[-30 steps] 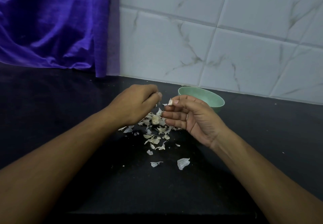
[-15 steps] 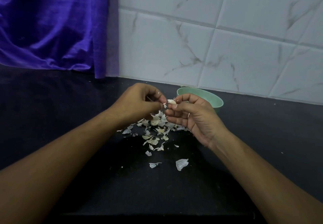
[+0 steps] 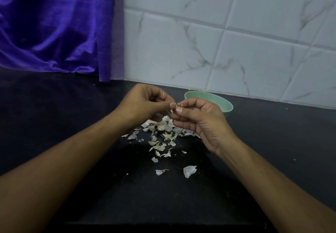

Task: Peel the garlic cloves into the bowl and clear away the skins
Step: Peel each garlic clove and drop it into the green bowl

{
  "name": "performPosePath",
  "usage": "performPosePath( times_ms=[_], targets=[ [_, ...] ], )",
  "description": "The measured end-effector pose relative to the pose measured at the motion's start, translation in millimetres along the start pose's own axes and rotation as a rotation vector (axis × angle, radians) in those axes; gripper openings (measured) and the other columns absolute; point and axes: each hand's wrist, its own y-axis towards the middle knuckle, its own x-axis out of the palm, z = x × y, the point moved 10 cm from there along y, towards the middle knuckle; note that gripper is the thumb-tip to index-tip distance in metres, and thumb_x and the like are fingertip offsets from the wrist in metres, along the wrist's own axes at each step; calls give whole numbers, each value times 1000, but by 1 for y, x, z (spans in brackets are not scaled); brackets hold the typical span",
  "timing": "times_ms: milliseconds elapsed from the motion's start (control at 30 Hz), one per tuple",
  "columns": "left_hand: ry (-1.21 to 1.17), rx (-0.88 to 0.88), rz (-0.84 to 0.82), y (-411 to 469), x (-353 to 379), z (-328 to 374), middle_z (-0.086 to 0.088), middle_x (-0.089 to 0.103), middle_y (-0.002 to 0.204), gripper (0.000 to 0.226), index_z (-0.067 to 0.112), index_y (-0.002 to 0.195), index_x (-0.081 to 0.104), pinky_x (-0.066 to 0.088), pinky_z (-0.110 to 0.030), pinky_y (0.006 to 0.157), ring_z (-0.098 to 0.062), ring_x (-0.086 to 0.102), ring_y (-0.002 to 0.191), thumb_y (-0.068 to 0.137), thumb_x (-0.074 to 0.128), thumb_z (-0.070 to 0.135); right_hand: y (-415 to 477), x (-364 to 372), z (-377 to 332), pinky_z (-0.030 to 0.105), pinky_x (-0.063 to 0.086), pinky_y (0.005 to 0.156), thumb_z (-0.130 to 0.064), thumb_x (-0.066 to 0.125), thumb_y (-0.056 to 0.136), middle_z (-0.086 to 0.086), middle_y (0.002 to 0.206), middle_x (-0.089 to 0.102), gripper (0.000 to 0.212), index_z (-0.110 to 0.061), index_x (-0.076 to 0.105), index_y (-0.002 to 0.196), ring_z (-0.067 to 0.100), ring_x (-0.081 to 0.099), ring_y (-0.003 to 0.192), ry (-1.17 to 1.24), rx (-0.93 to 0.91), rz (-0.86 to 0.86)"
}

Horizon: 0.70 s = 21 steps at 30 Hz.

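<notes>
Just left of the mint-green round bowl (image 3: 226,110), our left hand (image 3: 143,103) & right hand (image 3: 201,122) have fingertips pinched together on a garlic clove, mostly hidden. Best approach: right grips firm, left thumbnail lifts skin, scraps drop onto the papery white skins (image 3: 160,142) on the bowl's near side.

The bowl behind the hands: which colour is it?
The bowl is pale mint green, plain, with no pattern. The head view shows it best.

Skins (image 3: 160,142) litter counter (image 3: 54,114); bowl (image 3: 225,105) behind hands.
</notes>
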Motion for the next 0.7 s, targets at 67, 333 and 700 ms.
performPosePath(
  times_ms=[67, 333, 700],
  targets=[
    [-5, 5, -2, 0, 1, 1, -14, 78, 86, 10, 11, 95, 77, 62, -32, 67, -21, 74, 76, 87, 82, 14, -1, -3, -1, 35, 66, 73, 4, 75, 85, 20, 95, 78, 15, 0, 68, 98, 26, 78, 81, -6, -1, 20],
    [1, -6, -10, -2, 2, 1, -12, 79, 87, 9, 13, 96, 78, 63, -34, 70, -21, 74, 78, 89, 79, 6, -3, -2, -9, 33, 65, 68, 5, 72, 89, 16, 89, 79, 14, 4, 67, 102, 25, 77, 76, -100, -63, 23],
    [-16, 25, 11, -3, 5, 4, -21, 74, 94, 11, 8, 95, 73, 62, -36, 70, -21, 73, 79, 92, 70, -2, -3, 1, -7, 37, 65, 69, 9, 74, 85, 20, 85, 76, 14, 1, 66, 94, 28, 77, 77, -101, -78, 16]
  ],
)
